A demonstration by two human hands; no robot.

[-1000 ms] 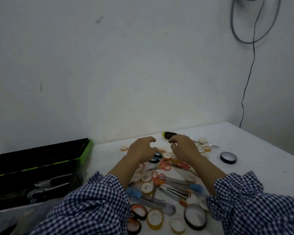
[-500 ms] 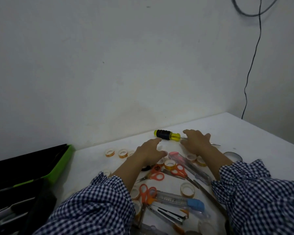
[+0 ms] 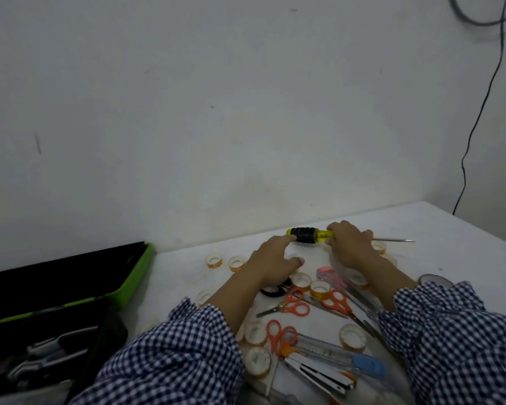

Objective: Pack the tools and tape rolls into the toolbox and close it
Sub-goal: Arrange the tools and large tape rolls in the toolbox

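A screwdriver (image 3: pixel 308 235) with a black and yellow handle lies near the back wall, its shaft pointing right. My right hand (image 3: pixel 348 244) curls its fingers over it where the handle meets the shaft. My left hand (image 3: pixel 272 260) reaches in with relaxed fingers, the fingertips touching the black end of the handle. The black and green toolbox (image 3: pixel 138 276) stands open at the left with some tools inside. Orange scissors (image 3: pixel 292 306), several small tape rolls (image 3: pixel 319 288) and a blue utility knife (image 3: pixel 362 365) lie scattered below my hands.
A stapler (image 3: pixel 319 374), a pink knife (image 3: pixel 329 274), a black tape roll (image 3: pixel 273 291) and a larger roll (image 3: pixel 433 278) also lie on the white table (image 3: pixel 465 244). A black cable (image 3: pixel 476 121) hangs down the right wall.
Both hands have moved farther back to the screwdriver. The right hand now curls over it and the left fingertips have reached its handle. The view has shifted slightly.
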